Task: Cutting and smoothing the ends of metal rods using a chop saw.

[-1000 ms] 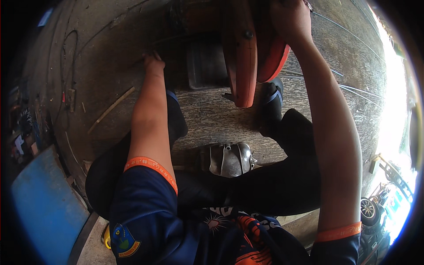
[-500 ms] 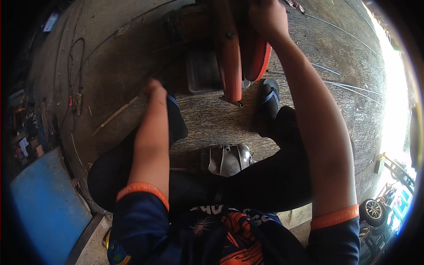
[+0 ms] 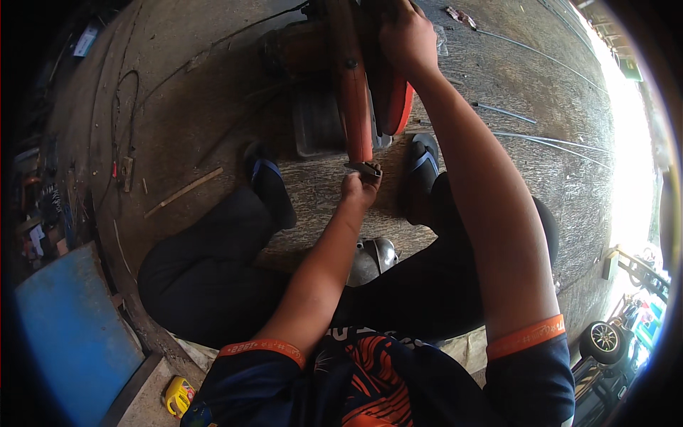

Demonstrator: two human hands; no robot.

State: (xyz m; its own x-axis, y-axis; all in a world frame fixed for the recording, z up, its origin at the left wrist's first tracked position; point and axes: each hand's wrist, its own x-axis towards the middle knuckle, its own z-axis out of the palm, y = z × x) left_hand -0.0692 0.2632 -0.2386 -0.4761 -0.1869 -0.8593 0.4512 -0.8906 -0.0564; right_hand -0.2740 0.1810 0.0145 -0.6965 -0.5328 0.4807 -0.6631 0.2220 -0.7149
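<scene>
A long orange-red panel (image 3: pixel 353 92) stands on edge in front of me, over a dark tray (image 3: pixel 316 128) on the concrete floor. My right hand (image 3: pixel 405 35) is closed over the top of the panel and steadies it. Down at the panel's lower end, my left hand (image 3: pixel 360 186) pinches a small metal tool (image 3: pixel 363 168) against the edge. Between my knees lies a rounded shiny metal part (image 3: pixel 371 259). My feet wear dark flip-flops (image 3: pixel 269 181) either side of the tray.
A thin wooden stick (image 3: pixel 183 192) and loose cables (image 3: pixel 121 114) lie on the floor at left. A blue board (image 3: pixel 67 334) leans at lower left, beside a small yellow container (image 3: pixel 178 396). Thin rods (image 3: pixel 526 135) lie at right; a wheel (image 3: pixel 603 340) is at lower right.
My left hand came off the floor at left and moved right to the panel's lower end, now gripping a small tool. The panel has turned more edge-on.
</scene>
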